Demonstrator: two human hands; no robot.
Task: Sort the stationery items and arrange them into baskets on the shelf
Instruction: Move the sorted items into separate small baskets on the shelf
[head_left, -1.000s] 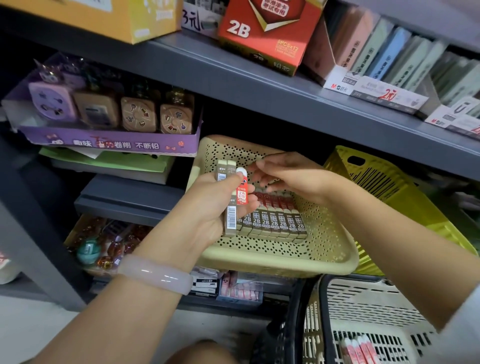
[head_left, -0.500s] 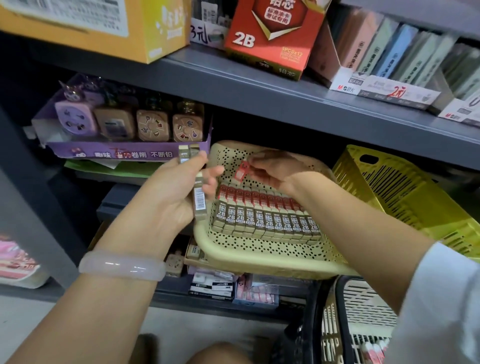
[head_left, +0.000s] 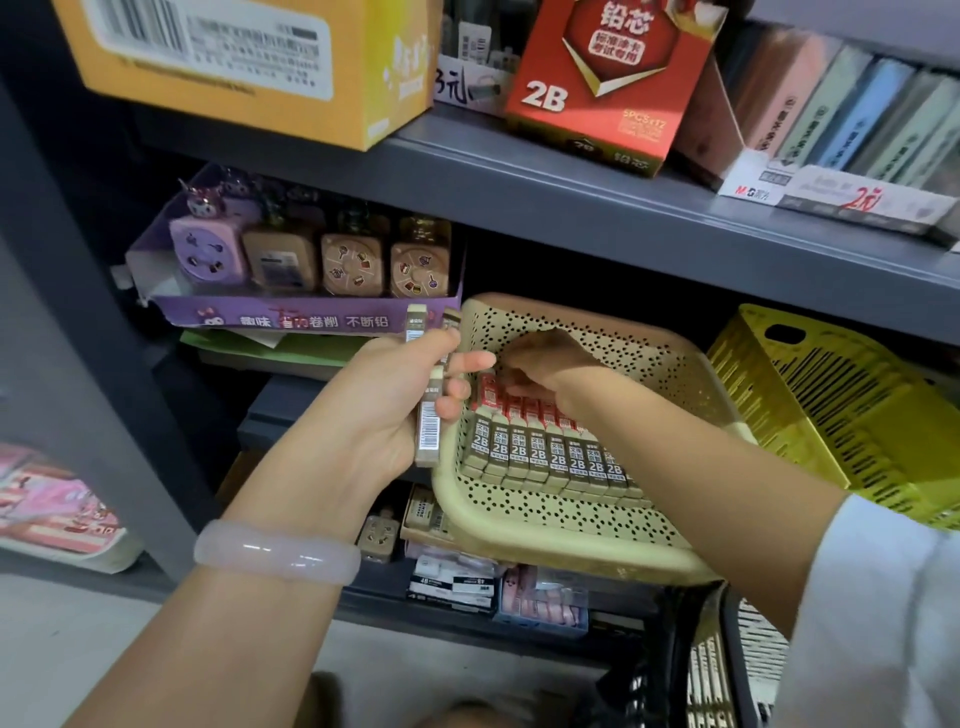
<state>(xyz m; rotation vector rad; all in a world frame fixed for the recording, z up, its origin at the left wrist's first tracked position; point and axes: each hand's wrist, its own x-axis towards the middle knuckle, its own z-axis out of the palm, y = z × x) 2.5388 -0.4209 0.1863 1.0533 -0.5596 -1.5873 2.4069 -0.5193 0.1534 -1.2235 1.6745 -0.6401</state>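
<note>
Readable print comes first: the red carton (head_left: 605, 83) on the upper grey shelf (head_left: 571, 208) carries a large "2B" and "5PCS×12" beside Chinese characters, and the white display tray (head_left: 831, 195) to its right shows "M&G" and a red "2元"-like mark; the books standing in it have spines too blurred to read. The yellow carton (head_left: 249, 62) at top left bears a barcode label whose small text is illegible, and it is cut off by the frame's top edge. Below, a purple display box (head_left: 291, 317) of sharpeners has Chinese lettering along its front. The beige perforated basket (head_left: 561, 540) sits tilted on the lower shelf, holding a row of lead cases (head_left: 550, 457), each printed "2B", with red upper ends. The left hand (head_left: 379, 410) grips a few lead cases (head_left: 427, 431) just outside the basket's left rim, a barcode facing the camera; how many it holds cannot be counted. The right hand (head_left: 545, 364) reaches into the basket with fingers curled down on the red tops of the row; they hide what, if anything, they pinch. A pale bracelet (head_left: 278, 553) circles the left wrist. A yellow slotted basket (head_left: 831, 410) stands just right, partly cut off.
</note>
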